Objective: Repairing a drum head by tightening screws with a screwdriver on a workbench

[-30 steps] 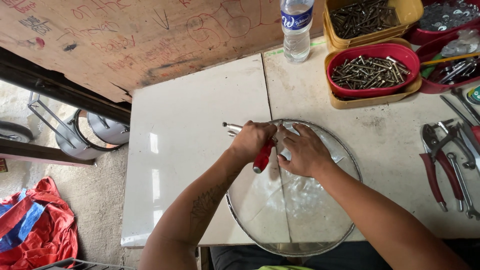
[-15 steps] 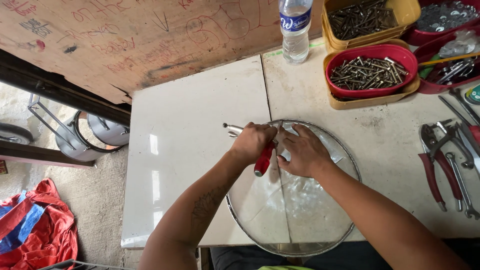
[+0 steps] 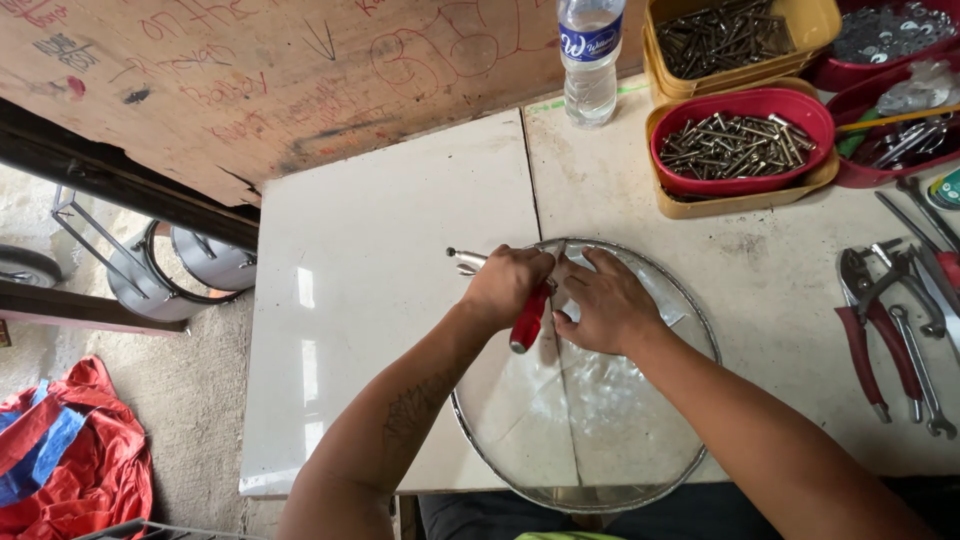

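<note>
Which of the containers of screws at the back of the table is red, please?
The nearer red bowl, nested in a yellow tray; the farther yellow tub is all yellow.

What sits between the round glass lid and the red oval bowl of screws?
Head view: only bare white tabletop, a little smudged, lies between the round glass lid and the red oval bowl of screws. Nothing else is there.

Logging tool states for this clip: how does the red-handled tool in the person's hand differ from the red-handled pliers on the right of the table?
The red-handled tool is gripped in the left hand over the round glass lid; the red-handled pliers lie untouched on the table. The held tool shows one handle, mostly covered; the pliers show two handles spread apart. Both have red grips.
</note>
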